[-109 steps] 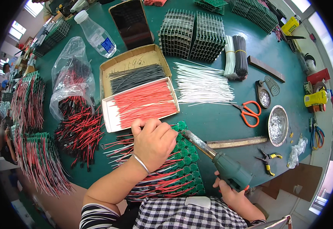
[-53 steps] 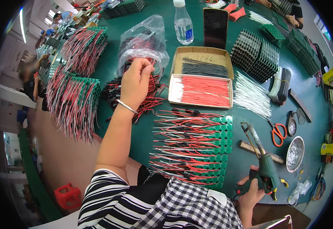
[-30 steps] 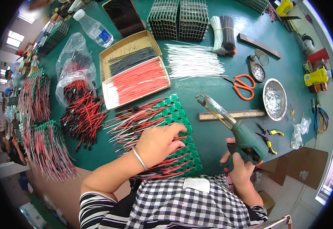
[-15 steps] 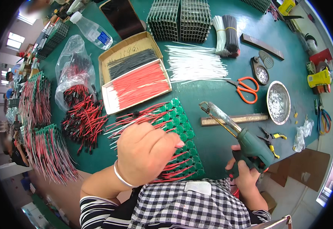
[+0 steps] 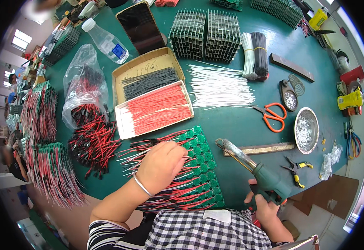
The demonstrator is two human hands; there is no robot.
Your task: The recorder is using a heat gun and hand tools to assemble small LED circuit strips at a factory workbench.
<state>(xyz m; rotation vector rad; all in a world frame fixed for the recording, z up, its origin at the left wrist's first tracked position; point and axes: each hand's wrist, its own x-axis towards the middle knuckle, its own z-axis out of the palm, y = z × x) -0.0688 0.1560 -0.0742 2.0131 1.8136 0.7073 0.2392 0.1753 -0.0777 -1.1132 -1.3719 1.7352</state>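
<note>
My left hand [image 5: 162, 166], a metal bangle at its wrist, is bent over a panel of round green circuit boards [image 5: 207, 166]. Its fingers are curled and pressed together near the boards' left side; whatever is between the fingertips is hidden. Red, white and black wires [image 5: 190, 204] run leftward from the panel, passing under that hand. My right hand [image 5: 267, 209] is wrapped round the handle of a green soldering gun [image 5: 269, 181]. The gun's metal tip points up and left, over the left end of a wooden strip [image 5: 269, 148], apart from the boards.
Behind the panel lie a box of red and black wires [image 5: 157, 109] and loose white wires [image 5: 219, 87]. Orange-handled scissors [image 5: 274, 117], a metal bowl [image 5: 306, 130] and yellow-handled pliers [image 5: 295, 171] lie right. Bagged red-black wires [image 5: 91, 137] sit left, near a clear bottle [image 5: 105, 41].
My left hand has come down toward the wires, its fingers now turned toward the boards. The soldering gun has shifted slightly left and stays in my right hand. The whole view has tilted a little.
</note>
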